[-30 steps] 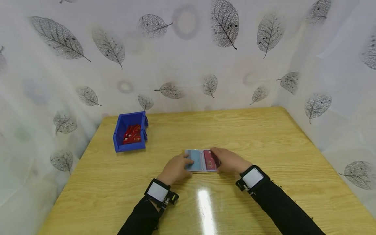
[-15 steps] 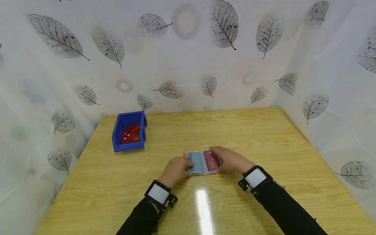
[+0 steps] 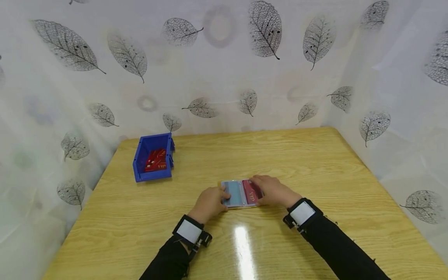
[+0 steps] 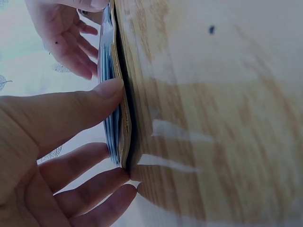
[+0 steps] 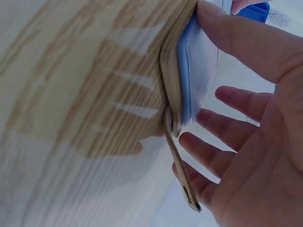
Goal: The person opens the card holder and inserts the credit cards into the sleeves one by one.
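A small card holder (image 3: 233,193) lies opened out on the table, with pale blue sleeves at its left and a red VIP card (image 3: 250,192) in the right sleeve. My left hand (image 3: 209,202) grips its left end. In the left wrist view, that thumb (image 4: 106,90) presses the near edge of the stacked sleeves and tan cover (image 4: 124,118). At the other end my right hand (image 3: 274,191) holds the holder, covering part of the red card. The right wrist view shows its thumb (image 5: 215,14) at the near edge and a snap strap (image 5: 181,172) sticking out beside the fingers.
A blue bin (image 3: 153,175) with several red VIP cards (image 3: 156,160) stands at the back left of the wooden table (image 3: 297,155). Behind the table hangs a white curtain (image 3: 224,70) printed with leaves.
The head view has shifted slightly. Both hands keep their places at the two ends of the opened card holder.
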Tool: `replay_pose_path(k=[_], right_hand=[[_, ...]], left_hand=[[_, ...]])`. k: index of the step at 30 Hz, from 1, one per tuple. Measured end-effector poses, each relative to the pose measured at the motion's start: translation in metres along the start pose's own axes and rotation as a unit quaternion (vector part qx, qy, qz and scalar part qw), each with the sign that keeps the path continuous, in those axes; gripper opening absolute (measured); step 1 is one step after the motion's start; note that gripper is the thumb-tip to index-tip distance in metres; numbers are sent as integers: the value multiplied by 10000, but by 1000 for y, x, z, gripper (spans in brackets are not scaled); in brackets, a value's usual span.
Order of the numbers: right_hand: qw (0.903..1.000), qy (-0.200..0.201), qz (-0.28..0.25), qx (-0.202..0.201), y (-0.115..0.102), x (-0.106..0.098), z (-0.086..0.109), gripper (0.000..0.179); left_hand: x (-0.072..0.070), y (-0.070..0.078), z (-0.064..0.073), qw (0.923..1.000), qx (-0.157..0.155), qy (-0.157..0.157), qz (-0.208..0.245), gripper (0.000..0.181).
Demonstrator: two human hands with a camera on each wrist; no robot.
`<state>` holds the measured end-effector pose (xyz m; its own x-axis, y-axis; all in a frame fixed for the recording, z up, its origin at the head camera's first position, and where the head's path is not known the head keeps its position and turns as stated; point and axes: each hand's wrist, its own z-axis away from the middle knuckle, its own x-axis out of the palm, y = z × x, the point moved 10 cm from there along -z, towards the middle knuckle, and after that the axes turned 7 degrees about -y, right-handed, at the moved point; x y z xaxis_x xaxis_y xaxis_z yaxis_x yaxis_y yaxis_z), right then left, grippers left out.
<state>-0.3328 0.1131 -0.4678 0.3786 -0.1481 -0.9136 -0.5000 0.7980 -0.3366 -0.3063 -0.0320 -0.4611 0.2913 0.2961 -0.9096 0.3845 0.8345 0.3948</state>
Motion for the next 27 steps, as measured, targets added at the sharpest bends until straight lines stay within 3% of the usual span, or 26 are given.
replay_pose_path(k=[7, 11, 14, 21, 24, 27], right_hand=[[9995, 214, 219, -125, -6, -5, -2, 80], [9989, 229, -373, -172, -10, -6, -4, 80], [9946, 310, -988, 15, -12, -8, -6, 75], [9641, 1245, -2223, 755, -20, -24, -9, 68], [9596, 1307, -2373, 762, -31, -22, -14, 67], [9657, 1328, -2142, 627, -44, -18, -18, 56]], left_hand=[[-2, -2, 1, 9999, -45, 56, 129, 41], [0, -2, 1, 9999, -13, 25, 150, 41], [3, -3, 0, 9999, -21, -15, 126, 41], [0, -4, -2, 9996, -34, 228, -142, 40], [-2, -4, -3, 9989, -14, 401, -247, 38], [-2, -6, -2, 9987, -60, 496, -110, 37]])
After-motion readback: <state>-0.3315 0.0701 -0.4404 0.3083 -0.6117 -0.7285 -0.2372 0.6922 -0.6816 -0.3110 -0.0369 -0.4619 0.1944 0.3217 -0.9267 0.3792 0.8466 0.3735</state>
